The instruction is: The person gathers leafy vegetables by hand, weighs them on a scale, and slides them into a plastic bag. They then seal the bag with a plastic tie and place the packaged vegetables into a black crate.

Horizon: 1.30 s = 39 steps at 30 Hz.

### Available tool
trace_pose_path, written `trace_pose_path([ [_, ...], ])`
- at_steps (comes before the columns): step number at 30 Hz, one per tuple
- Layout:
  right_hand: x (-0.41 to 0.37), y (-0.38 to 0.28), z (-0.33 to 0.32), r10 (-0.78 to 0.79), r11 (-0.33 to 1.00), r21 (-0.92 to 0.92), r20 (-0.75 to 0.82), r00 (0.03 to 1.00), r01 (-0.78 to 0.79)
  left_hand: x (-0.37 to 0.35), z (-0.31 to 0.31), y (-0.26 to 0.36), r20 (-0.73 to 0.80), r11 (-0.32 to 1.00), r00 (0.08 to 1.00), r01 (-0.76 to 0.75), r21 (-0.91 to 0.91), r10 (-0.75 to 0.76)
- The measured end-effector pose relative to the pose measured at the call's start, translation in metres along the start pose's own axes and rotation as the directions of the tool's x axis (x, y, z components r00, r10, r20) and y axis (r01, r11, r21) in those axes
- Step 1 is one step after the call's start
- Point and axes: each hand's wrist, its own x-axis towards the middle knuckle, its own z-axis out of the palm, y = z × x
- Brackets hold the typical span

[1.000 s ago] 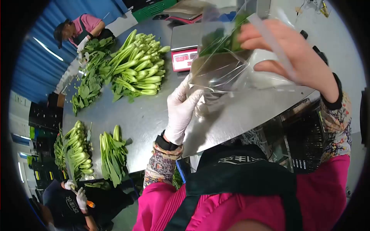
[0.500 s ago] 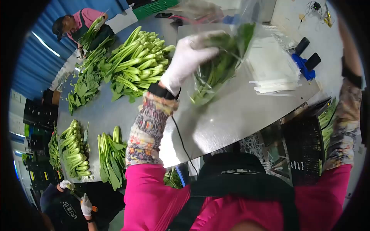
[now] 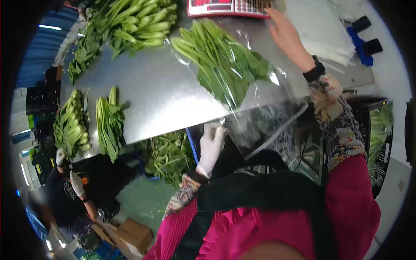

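A bunch of leafy greens (image 3: 225, 65) with pale green stems lies in a clear plastic bag (image 3: 271, 93) on the metal table. The bag's loose end hangs over the table's near edge. My left hand (image 3: 211, 149), in a white glove, is closed at that edge and pinches the bag's film. Bare and with fingers stretched out, my right hand (image 3: 291, 40) reaches to the corner of a red and white digital scale (image 3: 229, 8), fingertips at its edge. The top of the scale is cut off by the frame.
More greens (image 3: 143, 26) are heaped at the table's back left, with smaller bunches (image 3: 108, 123) at its left edge. A stack of clear bags (image 3: 323, 30) lies at the right. A crate of leaves (image 3: 169, 156) stands below the table. A co-worker's gloved hand (image 3: 77, 184) is at lower left.
The bagged greens have come down from the air onto the table. My left hand has dropped to the near edge, and my right hand has moved in to the scale. The view has shifted.
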Motion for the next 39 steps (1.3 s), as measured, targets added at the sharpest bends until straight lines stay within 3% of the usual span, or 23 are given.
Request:
trace_pose_path([
  [2, -0.046, -0.03, -0.023, 0.045, 0.996, 0.071, 0.051, 0.998, -0.049, -0.008, 0.016, 0.004, 0.194, 0.962, 0.942, 0.265, 0.068, -0.273],
  [4, -0.087, -0.056, -0.046, 0.154, 0.893, 0.317, 0.451, 0.879, -0.32, -0.018, 0.021, 0.004, 0.232, 0.984, 0.957, 0.163, 0.074, -0.176],
  [6, -0.122, -0.087, -0.064, 0.061, 0.822, 0.459, 0.516, 0.854, -0.336, -0.021, 0.022, 0.005, 0.248, 0.974, 0.944, 0.225, -0.013, -0.215],
  [8, -0.145, -0.112, -0.074, -0.146, 0.787, 0.559, 0.581, 0.801, -0.262, -0.028, 0.023, 0.013, 0.239, 0.964, 0.943, 0.255, -0.068, -0.233],
  [10, -0.168, -0.137, -0.064, -0.308, 0.751, 0.654, 0.475, 0.824, -0.096, -0.032, 0.027, 0.022, 0.226, 0.96, 0.937, 0.28, -0.031, -0.266],
  [12, -0.185, -0.155, -0.052, -0.449, 0.778, 0.624, 0.473, 0.758, 0.072, -0.035, 0.031, 0.024, 0.265, 0.953, 0.931, 0.286, -0.099, -0.252],
  [14, -0.195, -0.157, -0.046, -0.491, 0.789, 0.596, 0.465, 0.737, 0.149, -0.036, 0.035, 0.021, 0.228, 0.985, 0.96, 0.174, -0.021, -0.165],
  [16, -0.199, -0.154, -0.055, -0.466, 0.806, 0.569, 0.441, 0.767, 0.162, -0.034, 0.029, 0.015, 0.218, 0.968, 0.947, 0.25, -0.032, -0.237],
  [19, -0.203, -0.145, -0.086, -0.394, 0.811, 0.573, 0.383, 0.836, 0.12, -0.034, 0.027, 0.016, 0.213, 0.974, 0.953, 0.224, -0.012, -0.217],
  [22, -0.204, -0.141, -0.102, -0.229, 0.817, 0.573, 0.421, 0.877, -0.062, -0.035, 0.029, 0.014, 0.262, 0.974, 0.942, 0.224, -0.022, -0.211],
  [23, -0.203, -0.149, -0.091, -0.215, 0.867, 0.498, 0.339, 0.916, 0.019, -0.035, 0.03, 0.014, 0.272, 0.97, 0.936, 0.241, -0.04, -0.222],
  [24, -0.202, -0.152, -0.079, -0.211, 0.869, 0.494, 0.332, 0.919, 0.021, -0.033, 0.032, 0.016, 0.285, 0.966, 0.931, 0.253, -0.056, -0.227],
  [26, -0.203, -0.154, -0.058, -0.414, 0.82, 0.553, 0.391, 0.822, 0.15, -0.035, 0.034, 0.017, 0.28, 0.981, 0.944, 0.191, -0.035, -0.173],
  [32, -0.201, -0.149, -0.097, -0.395, 0.817, 0.566, 0.405, 0.824, 0.114, -0.034, 0.025, 0.012, 0.283, 0.972, 0.935, 0.231, -0.028, -0.214],
  [34, -0.222, -0.124, -0.126, -0.327, 0.896, 0.415, 0.371, 0.869, 0.159, -0.035, 0.022, 0.014, 0.287, 0.98, 0.938, 0.197, 0.013, -0.193],
  [36, -0.294, -0.076, -0.142, -0.062, 0.997, 0.017, 0.703, 0.708, 0.071, -0.042, 0.015, 0.024, 0.288, 0.981, 0.939, 0.196, -0.007, -0.186],
  [37, -0.409, -0.019, -0.133, 0.067, 0.993, -0.112, 0.772, 0.632, 0.031, -0.044, 0.007, 0.028, 0.319, 0.983, 0.93, 0.184, 0.022, -0.181],
  [39, -0.384, -0.012, -0.134, 0.145, 0.982, -0.19, 0.771, 0.62, 0.006, -0.046, -0.015, 0.035, 0.35, 0.973, 0.914, 0.153, 0.17, -0.205],
])
